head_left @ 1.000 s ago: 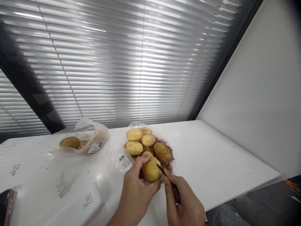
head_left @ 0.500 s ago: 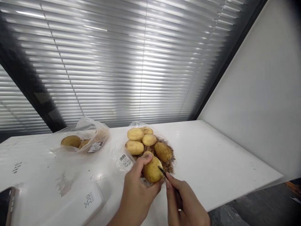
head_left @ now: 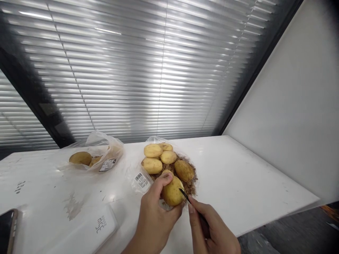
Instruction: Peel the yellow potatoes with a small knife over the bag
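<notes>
My left hand (head_left: 159, 208) is closed round a yellow-brown potato (head_left: 172, 192), thumb on top and fingers underneath. A pale patch without skin shows on the potato's right side. In my right hand (head_left: 209, 224) is a small dark knife (head_left: 184, 193), its blade against the potato's right face; most of the handle is hidden by my fingers. Just beyond lie several pale peeled potatoes (head_left: 152, 165) and a browner, unpeeled-looking potato (head_left: 184, 170). They rest among brown peelings (head_left: 191, 187) on a clear plastic bag (head_left: 136, 185) with a barcode label.
Another clear bag (head_left: 92, 141) at the back left holds brown potatoes (head_left: 80, 158). On the white table (head_left: 238, 180) a white power bank (head_left: 87, 229) lies at front left, with a phone (head_left: 6, 229) at the left edge. Window blinds (head_left: 143, 70) stand behind, a white wall (head_left: 299, 116) to the right.
My right hand has shifted slightly right and down with the knife, whose tip has moved a little across the potato. My left hand keeps its hold almost unmoved.
</notes>
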A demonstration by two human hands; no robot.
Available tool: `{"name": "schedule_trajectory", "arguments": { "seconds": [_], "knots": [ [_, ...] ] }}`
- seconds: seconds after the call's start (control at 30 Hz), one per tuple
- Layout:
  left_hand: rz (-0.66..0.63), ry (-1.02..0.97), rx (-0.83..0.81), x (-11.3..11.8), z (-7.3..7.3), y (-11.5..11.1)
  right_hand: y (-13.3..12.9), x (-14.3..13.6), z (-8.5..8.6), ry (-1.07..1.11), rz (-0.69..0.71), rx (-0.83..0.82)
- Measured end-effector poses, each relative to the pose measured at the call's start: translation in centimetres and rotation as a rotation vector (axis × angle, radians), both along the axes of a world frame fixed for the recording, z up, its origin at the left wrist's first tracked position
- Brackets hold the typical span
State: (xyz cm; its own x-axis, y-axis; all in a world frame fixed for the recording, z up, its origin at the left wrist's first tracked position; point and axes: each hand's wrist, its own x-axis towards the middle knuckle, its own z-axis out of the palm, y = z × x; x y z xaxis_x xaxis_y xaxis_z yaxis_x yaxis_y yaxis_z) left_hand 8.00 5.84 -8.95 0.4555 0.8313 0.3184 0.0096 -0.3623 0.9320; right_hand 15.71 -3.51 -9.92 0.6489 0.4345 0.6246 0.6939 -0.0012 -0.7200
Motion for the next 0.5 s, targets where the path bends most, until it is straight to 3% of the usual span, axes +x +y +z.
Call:
{"name": "schedule_trajectory", "arguments": {
  "seconds": [0.5],
  "knots": [
    [-0.013, 0.034, -0.042, -0.07, 0.17, 0.01, 0.76, -0.01, -0.57, -0.189, -0.053, -0.035]
  ]
}}
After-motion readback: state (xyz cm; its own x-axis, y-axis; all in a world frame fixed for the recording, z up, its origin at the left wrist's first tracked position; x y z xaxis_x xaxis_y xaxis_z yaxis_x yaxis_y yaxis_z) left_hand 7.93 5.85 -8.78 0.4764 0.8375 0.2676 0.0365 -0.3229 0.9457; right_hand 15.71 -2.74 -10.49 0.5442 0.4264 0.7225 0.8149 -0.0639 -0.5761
